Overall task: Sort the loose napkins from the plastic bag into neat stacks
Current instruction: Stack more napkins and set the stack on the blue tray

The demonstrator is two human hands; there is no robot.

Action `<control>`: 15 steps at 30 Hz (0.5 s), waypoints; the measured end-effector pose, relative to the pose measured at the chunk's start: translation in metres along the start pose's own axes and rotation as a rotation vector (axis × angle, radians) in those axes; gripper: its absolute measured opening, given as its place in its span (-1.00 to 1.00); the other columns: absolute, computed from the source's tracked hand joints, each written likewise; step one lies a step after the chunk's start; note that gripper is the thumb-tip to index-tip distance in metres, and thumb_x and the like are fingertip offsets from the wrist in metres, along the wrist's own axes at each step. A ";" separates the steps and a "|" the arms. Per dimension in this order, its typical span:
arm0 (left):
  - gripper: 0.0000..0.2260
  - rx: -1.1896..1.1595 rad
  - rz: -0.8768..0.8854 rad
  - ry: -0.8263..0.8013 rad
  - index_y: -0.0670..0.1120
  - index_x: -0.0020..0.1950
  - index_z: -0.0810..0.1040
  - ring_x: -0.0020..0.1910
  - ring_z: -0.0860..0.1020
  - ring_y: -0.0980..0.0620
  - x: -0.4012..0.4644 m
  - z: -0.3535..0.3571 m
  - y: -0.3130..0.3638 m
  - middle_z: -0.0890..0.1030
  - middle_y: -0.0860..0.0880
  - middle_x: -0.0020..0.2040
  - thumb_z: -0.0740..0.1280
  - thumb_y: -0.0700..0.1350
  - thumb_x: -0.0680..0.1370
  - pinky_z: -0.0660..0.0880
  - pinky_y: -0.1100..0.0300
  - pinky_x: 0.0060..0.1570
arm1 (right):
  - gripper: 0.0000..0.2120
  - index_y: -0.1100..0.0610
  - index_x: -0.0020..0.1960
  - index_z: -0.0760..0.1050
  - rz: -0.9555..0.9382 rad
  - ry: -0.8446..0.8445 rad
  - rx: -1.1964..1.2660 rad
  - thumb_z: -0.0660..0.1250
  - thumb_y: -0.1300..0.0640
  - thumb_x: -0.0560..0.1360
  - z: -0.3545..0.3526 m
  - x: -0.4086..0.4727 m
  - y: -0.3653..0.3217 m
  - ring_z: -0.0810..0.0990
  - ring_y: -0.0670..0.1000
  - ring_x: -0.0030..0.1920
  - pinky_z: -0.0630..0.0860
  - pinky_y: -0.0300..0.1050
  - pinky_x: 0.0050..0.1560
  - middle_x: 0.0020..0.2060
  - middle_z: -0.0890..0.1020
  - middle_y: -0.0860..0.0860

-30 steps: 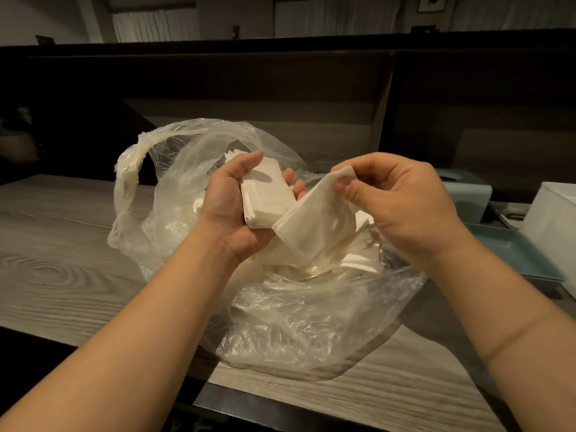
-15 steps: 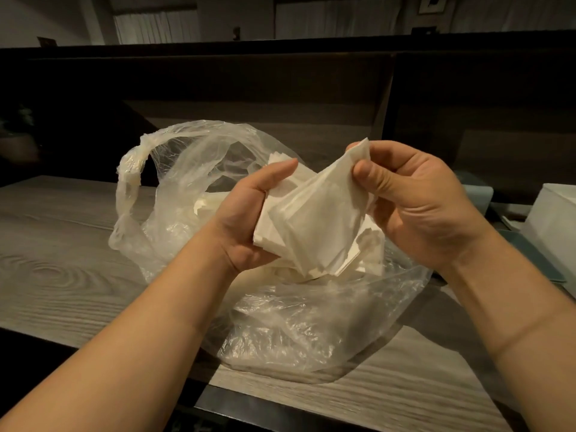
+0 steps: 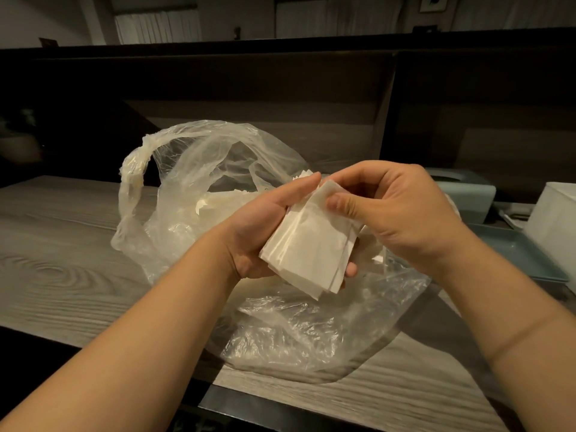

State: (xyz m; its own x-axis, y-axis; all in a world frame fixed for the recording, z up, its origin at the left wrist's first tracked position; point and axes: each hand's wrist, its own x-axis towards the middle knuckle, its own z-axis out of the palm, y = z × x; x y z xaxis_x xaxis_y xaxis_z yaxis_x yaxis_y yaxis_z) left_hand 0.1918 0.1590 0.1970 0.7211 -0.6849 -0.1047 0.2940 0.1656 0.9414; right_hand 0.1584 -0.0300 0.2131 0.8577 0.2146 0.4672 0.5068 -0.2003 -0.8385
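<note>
It looks like a dim restaurant: a long grey wood-grain counter (image 3: pixel 62 260) faces dark booth-style partitions (image 3: pixel 280 85), with a teal plastic tray (image 3: pixel 526 260) alongside.

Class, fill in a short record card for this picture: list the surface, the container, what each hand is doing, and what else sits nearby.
surface: grey wood-grain table
container: clear crinkled plastic bag, open, on the table
in bag: loose white paper napkins
left hand: cradles a stack of white folded napkins
right hand: pinches the stack's top corner
nearby, right: teal tray, white box
</note>
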 end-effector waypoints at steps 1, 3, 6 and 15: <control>-0.52 -0.008 -0.003 -0.008 -0.08 0.26 0.63 -0.02 0.66 -0.20 0.000 0.001 0.000 0.66 -0.22 0.09 0.25 0.23 0.55 0.64 -0.10 0.02 | -0.88 0.09 0.00 0.68 0.008 0.005 -0.001 0.49 0.23 0.48 0.001 -0.001 -0.001 0.73 -0.03 -0.11 0.67 -0.09 -0.26 -0.14 0.74 0.00; -0.50 -0.012 -0.007 -0.048 -0.07 0.29 0.62 -0.01 0.66 -0.22 0.000 0.002 -0.001 0.64 -0.23 0.10 0.24 0.26 0.56 0.64 -0.11 0.02 | -0.89 0.09 0.01 0.67 -0.004 0.041 -0.015 0.48 0.23 0.50 0.003 -0.002 -0.001 0.74 -0.01 -0.13 0.68 0.03 -0.32 -0.14 0.73 0.00; -0.37 -0.001 -0.040 -0.162 -0.06 0.41 0.51 0.04 0.62 -0.30 0.002 0.000 -0.003 0.58 -0.28 0.16 0.27 0.36 0.53 0.59 -0.20 0.09 | -0.87 0.05 0.03 0.66 -0.062 0.126 -0.052 0.49 0.20 0.51 0.006 -0.003 0.001 0.72 0.03 -0.13 0.68 0.21 -0.26 -0.11 0.72 0.01; -0.60 -0.122 0.040 -0.071 -0.17 0.10 0.72 -0.07 0.68 -0.21 0.003 -0.003 -0.003 0.67 -0.23 0.01 0.40 0.13 0.50 0.65 -0.10 0.00 | -0.58 -0.17 0.40 0.38 -0.073 0.150 -0.253 0.30 -0.17 0.57 0.013 -0.002 0.012 0.47 -0.30 0.21 0.51 -0.29 0.15 0.23 0.51 -0.24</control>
State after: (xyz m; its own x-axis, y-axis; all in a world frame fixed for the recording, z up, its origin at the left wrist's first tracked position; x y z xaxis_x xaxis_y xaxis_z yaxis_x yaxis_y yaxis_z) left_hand 0.1947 0.1584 0.1935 0.6887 -0.7239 -0.0410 0.3436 0.2760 0.8977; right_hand 0.1618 -0.0202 0.1987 0.8116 0.0973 0.5760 0.5571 -0.4258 -0.7130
